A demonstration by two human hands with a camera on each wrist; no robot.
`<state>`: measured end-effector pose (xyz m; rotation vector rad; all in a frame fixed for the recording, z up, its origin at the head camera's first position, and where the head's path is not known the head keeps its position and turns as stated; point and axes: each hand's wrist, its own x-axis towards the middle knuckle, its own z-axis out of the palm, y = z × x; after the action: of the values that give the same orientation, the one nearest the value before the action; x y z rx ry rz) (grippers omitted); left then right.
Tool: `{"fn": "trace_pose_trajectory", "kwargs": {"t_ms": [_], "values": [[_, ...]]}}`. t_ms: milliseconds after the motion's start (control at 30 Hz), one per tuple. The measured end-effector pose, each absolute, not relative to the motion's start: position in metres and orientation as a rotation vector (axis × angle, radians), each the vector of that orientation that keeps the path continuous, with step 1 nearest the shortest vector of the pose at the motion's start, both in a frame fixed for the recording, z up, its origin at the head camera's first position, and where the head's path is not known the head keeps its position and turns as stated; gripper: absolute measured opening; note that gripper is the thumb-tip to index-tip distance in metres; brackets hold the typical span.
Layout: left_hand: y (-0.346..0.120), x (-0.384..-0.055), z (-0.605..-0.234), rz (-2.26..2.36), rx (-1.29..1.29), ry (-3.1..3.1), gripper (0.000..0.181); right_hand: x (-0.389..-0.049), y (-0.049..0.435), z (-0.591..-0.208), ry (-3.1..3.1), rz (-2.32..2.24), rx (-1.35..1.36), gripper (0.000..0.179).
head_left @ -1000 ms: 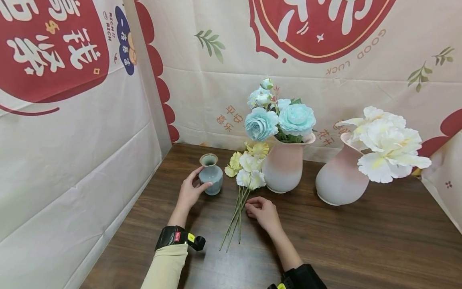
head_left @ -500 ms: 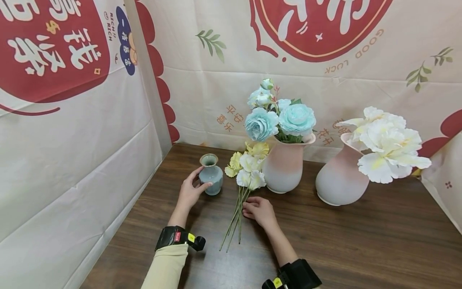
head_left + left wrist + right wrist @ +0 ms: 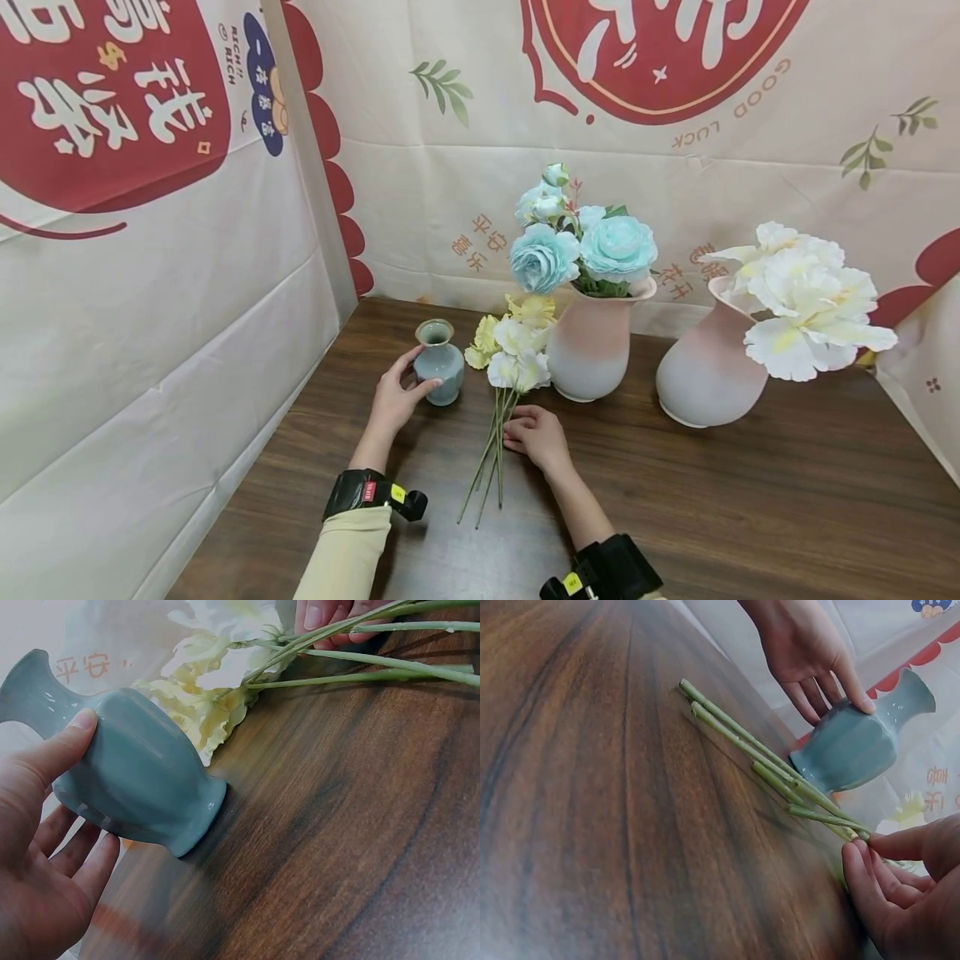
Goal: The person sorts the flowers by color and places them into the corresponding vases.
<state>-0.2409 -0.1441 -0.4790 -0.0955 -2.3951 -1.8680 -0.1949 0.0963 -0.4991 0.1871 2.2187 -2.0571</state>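
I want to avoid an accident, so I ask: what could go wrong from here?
The crossed stems might slip or tangle where the right fingers pinch them. The small vase could tip if the left fingers, placed around its body, push it. Lifted blooms might bump the pink vase close beside them.

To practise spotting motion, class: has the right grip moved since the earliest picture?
Yes: the right grip moved left, judged against the vase of blue flowers.
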Motion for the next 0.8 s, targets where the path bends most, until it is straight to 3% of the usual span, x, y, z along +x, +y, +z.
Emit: {"fn": "trace_pose_trajectory", "kwargs": {"t_ms": [800], "values": [[-0.145, -0.243, -0.48, -1.865, -0.111, -2.407, 0.066, -0.188, 0.098, -0.481, 2.193, -2.194, 0.104, 0.027]]}}
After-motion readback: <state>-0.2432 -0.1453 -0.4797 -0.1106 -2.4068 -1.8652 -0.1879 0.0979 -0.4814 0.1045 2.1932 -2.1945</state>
